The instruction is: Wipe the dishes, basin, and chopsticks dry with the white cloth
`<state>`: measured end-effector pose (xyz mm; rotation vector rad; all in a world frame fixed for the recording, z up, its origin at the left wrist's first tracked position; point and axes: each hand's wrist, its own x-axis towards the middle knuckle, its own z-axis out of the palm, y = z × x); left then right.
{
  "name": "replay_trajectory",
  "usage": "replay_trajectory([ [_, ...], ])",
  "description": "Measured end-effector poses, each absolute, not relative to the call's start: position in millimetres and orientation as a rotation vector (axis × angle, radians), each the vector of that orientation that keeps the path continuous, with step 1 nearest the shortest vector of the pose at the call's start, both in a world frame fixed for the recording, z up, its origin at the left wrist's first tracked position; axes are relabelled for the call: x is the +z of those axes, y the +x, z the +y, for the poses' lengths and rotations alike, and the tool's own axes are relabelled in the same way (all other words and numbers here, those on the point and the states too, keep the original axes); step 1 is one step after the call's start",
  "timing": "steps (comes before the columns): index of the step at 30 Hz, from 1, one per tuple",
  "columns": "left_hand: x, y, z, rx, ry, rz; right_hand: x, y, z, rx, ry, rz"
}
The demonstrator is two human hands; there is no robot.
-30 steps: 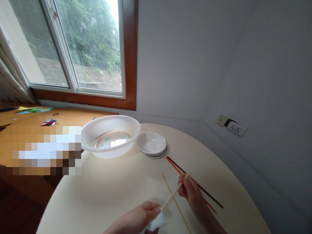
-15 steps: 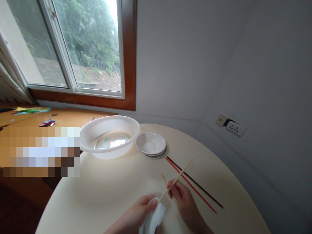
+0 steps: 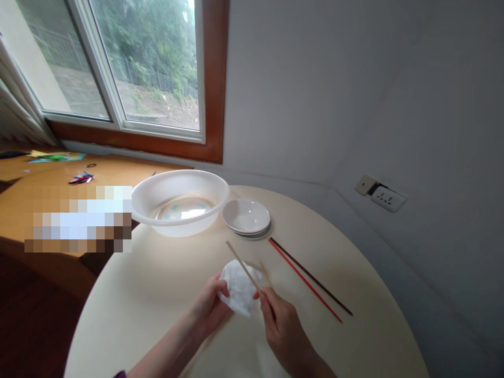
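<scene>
Left hand (image 3: 216, 305) grips the white cloth (image 3: 238, 286), spread above the table (image 3: 129, 320); right hand (image 3: 280, 321) is clamped on a pale chopstick (image 3: 241, 262), slanting up across the cloth! Whether it pinches cloth too, I can't tell. Red (image 3: 305, 280) and brown chopsticks (image 3: 312, 276) lie to the right, bowls (image 3: 246, 216) beyond.

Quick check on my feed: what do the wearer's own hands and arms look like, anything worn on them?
The left hand and right hand are both ungloved, with no jewellery or markings visible. A bit of dark purple sleeve shows on the left arm at the picture's bottom edge; no sleeve shows on the right arm.
</scene>
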<state>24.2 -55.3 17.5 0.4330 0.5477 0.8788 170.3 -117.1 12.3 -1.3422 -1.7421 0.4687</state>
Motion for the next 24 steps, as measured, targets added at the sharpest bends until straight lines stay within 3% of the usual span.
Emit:
replay_trajectory([
  [8, 24, 29, -65, 0.907, 0.203, 0.454, -11, 166, -112, 0.306, -1.636, -2.092],
  [24, 26, 3, -32, 1.176, 0.261, 0.686, 2, 168, -124, 0.327, -1.726, -2.256],
])
